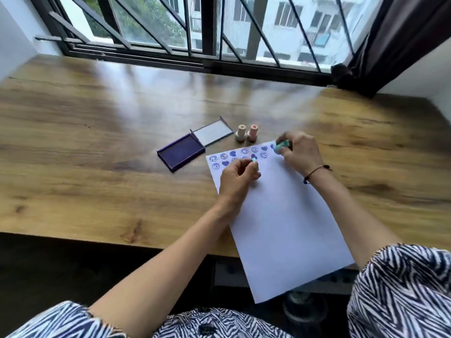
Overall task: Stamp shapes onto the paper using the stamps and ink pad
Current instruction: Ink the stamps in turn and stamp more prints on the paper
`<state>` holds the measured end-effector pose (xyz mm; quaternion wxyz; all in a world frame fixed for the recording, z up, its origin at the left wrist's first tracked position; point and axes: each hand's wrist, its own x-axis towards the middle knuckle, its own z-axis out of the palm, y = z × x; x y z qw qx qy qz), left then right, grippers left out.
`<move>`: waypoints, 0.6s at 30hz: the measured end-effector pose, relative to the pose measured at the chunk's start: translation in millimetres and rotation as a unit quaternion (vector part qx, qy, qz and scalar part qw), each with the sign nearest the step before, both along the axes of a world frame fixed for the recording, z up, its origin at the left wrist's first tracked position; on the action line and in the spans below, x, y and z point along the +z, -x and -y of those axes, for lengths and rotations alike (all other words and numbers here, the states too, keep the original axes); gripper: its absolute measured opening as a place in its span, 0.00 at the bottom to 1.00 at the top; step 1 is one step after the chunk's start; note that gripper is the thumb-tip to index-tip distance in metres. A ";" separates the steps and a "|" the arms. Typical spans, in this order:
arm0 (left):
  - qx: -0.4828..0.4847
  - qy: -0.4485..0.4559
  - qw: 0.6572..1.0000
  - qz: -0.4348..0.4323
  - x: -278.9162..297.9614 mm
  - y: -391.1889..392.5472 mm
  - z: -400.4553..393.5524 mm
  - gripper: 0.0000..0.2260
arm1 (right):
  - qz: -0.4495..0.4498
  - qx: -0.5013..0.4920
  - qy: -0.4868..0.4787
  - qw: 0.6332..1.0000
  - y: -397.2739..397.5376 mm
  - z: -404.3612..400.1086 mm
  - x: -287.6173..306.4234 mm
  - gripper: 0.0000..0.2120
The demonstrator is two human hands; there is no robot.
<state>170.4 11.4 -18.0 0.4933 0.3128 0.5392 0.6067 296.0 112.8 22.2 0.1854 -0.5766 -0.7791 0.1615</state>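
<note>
A white sheet of paper [280, 215] lies tilted on the wooden desk [97, 142], with rows of purple hearts and round faces stamped along its far edge. My left hand [238, 179] pinches a small teal stamp piece [254, 160] over the stamped rows. My right hand [299, 152] grips a teal stamp [280, 145] at the paper's far right corner. The open purple ink pad [181, 152] sits left of the paper, its lid [212, 132] folded back. Two pinkish stamps [246, 133] stand upright behind the paper.
A barred window [195, 32] runs along the desk's far edge, with a dark curtain [402, 45] at the right. The paper's near corner overhangs the desk's front edge. A black cord bracelet [317, 172] circles my right wrist.
</note>
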 end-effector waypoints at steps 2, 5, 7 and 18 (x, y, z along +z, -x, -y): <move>-0.006 -0.003 1.000 -0.003 -1.7 2.1 0.1 0.03 | 0.039 0.022 -0.007 0.999 3.5 -2.7 -0.8 0.09; -0.007 -0.005 1.000 -0.008 -3.9 2.9 0.0 0.03 | 0.079 0.038 -0.018 0.996 7.8 -2.9 -2.2 0.09; -0.009 -0.009 1.000 -0.010 -5.4 3.4 -0.4 0.03 | 0.090 0.040 -0.029 0.995 9.1 -2.4 -2.9 0.10; -0.021 -0.011 1.000 -0.002 -9.0 5.0 -0.3 0.02 | 0.166 0.065 -0.065 0.982 14.5 -2.6 -7.6 0.08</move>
